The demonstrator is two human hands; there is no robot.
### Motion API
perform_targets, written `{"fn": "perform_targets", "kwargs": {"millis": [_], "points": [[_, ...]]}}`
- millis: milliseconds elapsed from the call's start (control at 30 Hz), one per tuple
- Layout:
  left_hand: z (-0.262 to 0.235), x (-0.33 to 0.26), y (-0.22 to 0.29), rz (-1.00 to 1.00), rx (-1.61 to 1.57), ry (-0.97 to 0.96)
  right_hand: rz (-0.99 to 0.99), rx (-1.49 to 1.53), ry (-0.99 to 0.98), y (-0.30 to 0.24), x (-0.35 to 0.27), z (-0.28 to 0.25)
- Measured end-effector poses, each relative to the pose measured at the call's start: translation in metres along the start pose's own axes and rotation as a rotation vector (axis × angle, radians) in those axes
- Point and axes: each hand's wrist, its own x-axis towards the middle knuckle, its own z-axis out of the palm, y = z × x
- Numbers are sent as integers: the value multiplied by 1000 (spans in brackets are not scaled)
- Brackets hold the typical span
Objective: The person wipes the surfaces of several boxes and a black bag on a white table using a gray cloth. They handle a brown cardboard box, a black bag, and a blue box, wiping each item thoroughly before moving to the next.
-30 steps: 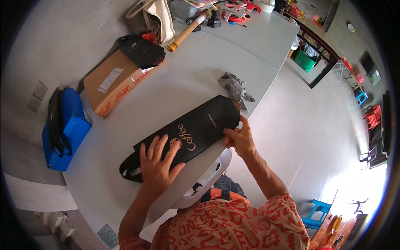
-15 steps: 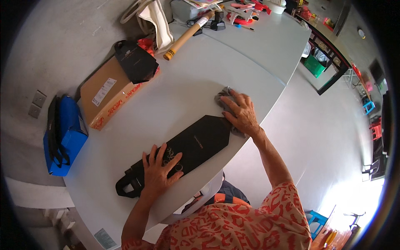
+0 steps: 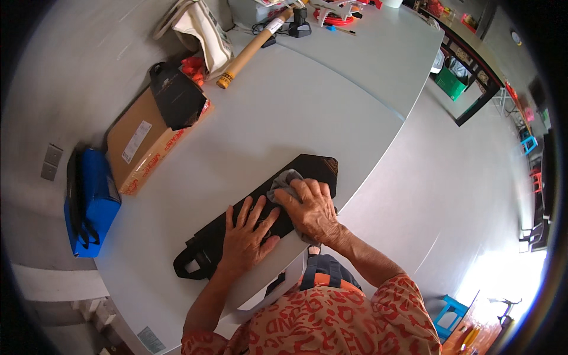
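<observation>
1. Grey cloth (image 3: 288, 179), soft and crumpled, is bunched in the grip of my right hand (image 3: 313, 210). My fingers curl over it, and bits of it poke out past my fingertips and under my palm.

2. My left hand (image 3: 245, 236) lies palm down on the black handled carton (image 3: 310, 167). Its fingers are spread wide, so that grip is not closed around anything.

3. That carton lies flat on the pale grey surface (image 3: 266, 118), slanting along the edge near my body. Both my hands are on top of it.

4. I think I am in the middle of wiping. The carton is laid out and the cloth is on it, so getting ready looks done. I cannot tell which parts are clean, because my hands hide a lot. I guess some of the top and the underside may be left.

5. The carton looks like smooth, stiff card. It is long, with slanted corners and thin gold-coloured lines at the right end, and a loop handle (image 3: 192, 264) at the left end.

6. Another black carton (image 3: 177, 100) sits on a brown cardboard box (image 3: 155, 139). I cannot tell if it has been wiped.

7. Near that box are a shiny blue box (image 3: 97, 195), a long round cardboard tube (image 3: 251, 54) and a floppy cream cloth bag (image 3: 201, 35).
</observation>
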Motion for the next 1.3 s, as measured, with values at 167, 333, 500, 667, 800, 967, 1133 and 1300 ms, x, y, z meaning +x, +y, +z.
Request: {"fn": "perform_targets", "kwargs": {"millis": [167,333,500,667,800,967,1133,1300], "points": [[0,-3,-2,-11,15,-25,284,-161,203,38,20,12],[1,-1,1,-19,-27,-9,514,-175,270,50,25,20],[4,0,2,-15,-18,22,334,-203,316,29,8,19],[4,-2,-3,7,3,36,266,-218,194,-7,-12,7],[8,-5,-5,32,0,69,265,-184,194,-3,-11,3],[7,-7,-6,33,-27,66,338,-204,181,27,8,12],[12,-8,-7,63,11,131,377,-194,203,37,20,18],[10,-3,-6,41,9,115,170,-118,191,0,9,18]]}}
